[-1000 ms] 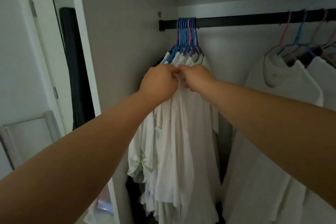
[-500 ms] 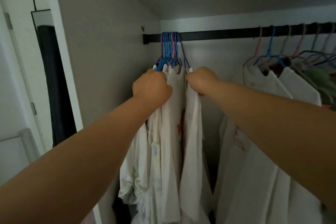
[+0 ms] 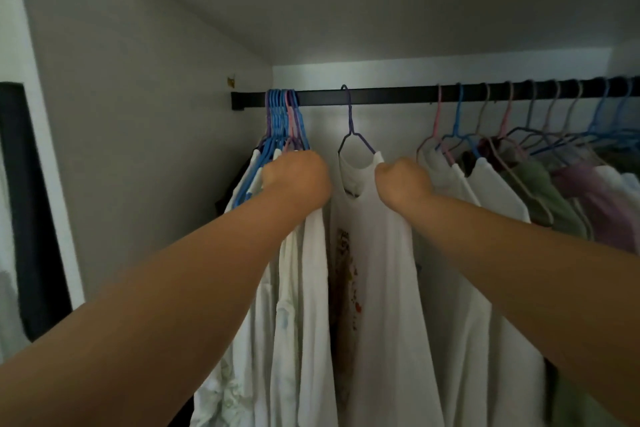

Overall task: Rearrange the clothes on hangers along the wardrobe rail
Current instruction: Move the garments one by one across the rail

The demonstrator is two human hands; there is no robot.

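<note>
Left hand (image 3: 298, 180) fisted on bunched white shirts (image 3: 298, 288), right hand (image 3: 403, 180) gripping lone white shirt's (image 3: 377, 288) shoulder

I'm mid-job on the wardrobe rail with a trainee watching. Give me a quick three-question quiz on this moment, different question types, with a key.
1. True or false: the dark hanger carrying the printed white shirt hangs alone on the rail, apart from the bunched hangers at the rail's left end.
2. Which hand grips that shirt's shoulder? A) left hand B) right hand C) neither
3. Fill in: the left hand rests against the white clothes hanging from the ____ hangers.

Key: 1 true; 2 B; 3 bunched
</note>
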